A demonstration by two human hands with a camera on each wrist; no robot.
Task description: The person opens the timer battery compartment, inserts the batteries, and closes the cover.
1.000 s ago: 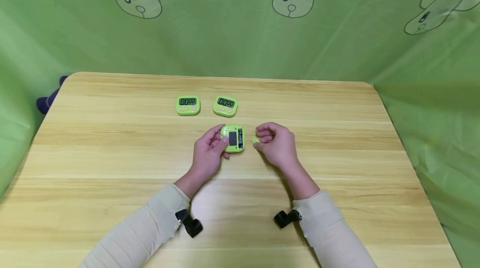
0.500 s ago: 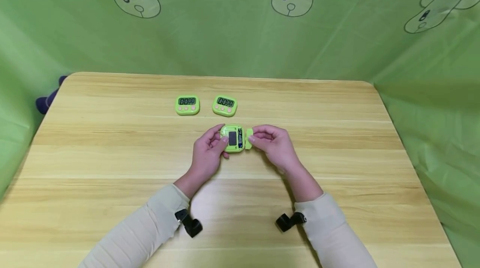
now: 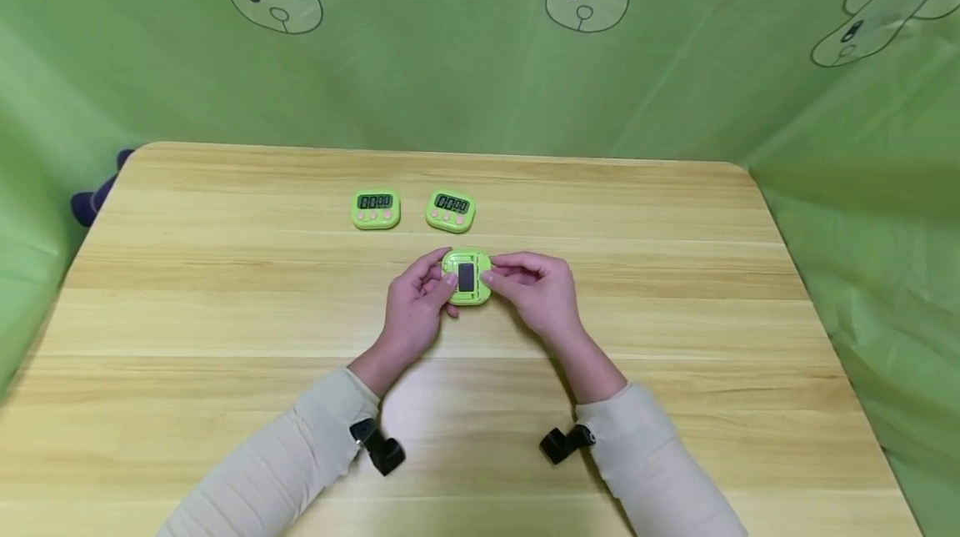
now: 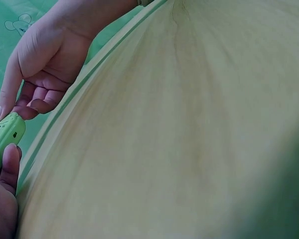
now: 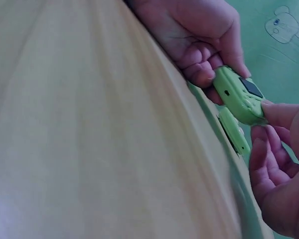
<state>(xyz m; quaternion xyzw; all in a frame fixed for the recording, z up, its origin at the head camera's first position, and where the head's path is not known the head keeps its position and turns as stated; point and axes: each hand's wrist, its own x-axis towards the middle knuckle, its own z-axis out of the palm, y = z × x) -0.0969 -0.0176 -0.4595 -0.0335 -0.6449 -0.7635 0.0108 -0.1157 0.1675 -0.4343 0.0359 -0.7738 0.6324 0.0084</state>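
My left hand (image 3: pixel 411 303) grips a light green digital timer (image 3: pixel 466 277) by its left side, with the thumb on its back. That back, with a dark rectangle in the middle, faces up. At the right edge my right hand (image 3: pixel 542 293) pinches the green battery cover (image 3: pixel 482 262), which now lies over the battery slot. The battery is hidden beneath it. Whether the cover sits flush I cannot tell. Both hands also meet at the timer (image 5: pixel 231 92) in the right wrist view. In the left wrist view, part of the timer (image 4: pixel 7 137) shows at the left edge.
Two more green timers with pink buttons, a left one (image 3: pixel 376 210) and a right one (image 3: pixel 450 213), lie face up beyond the hands. The wooden table (image 3: pixel 225 287) is backed by a green curtain (image 3: pixel 450 87).
My right hand has moved left with the battery cover, first bringing it beside the timer, then over the slot, so the battery is covered. My left hand and the timer have stayed in place.
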